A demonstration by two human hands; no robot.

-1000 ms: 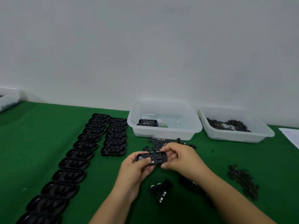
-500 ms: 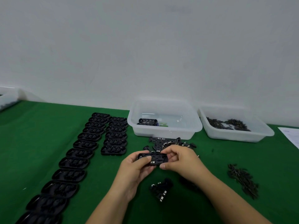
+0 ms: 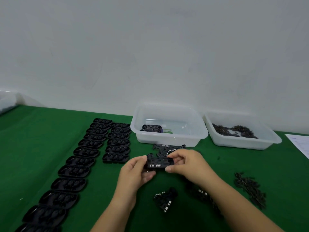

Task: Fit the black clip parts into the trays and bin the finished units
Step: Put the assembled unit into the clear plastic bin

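Note:
A small black tray (image 3: 158, 162) with white tabs along its front edge hangs above the green table between both hands. My left hand (image 3: 136, 171) grips its left end, thumb on top. My right hand (image 3: 189, 162) pinches its right end from above. Two rows of black trays (image 3: 87, 152) lie on the cloth at the left. A clear bin (image 3: 168, 125) behind the hands holds two finished units (image 3: 151, 128). Loose black clip frames (image 3: 168, 148) lie just behind the held tray, and more clip parts (image 3: 164, 198) lie near my wrists.
A second clear bin (image 3: 242, 131) at the right back holds several small dark parts. Another pile of small dark parts (image 3: 249, 188) sits on the cloth at the right. A white paper (image 3: 299, 143) lies at the far right edge. The white wall runs along the table's back.
The held tray has tilted so that its front edge with white tabs faces me. Both hands have kept their hold and shifted only slightly.

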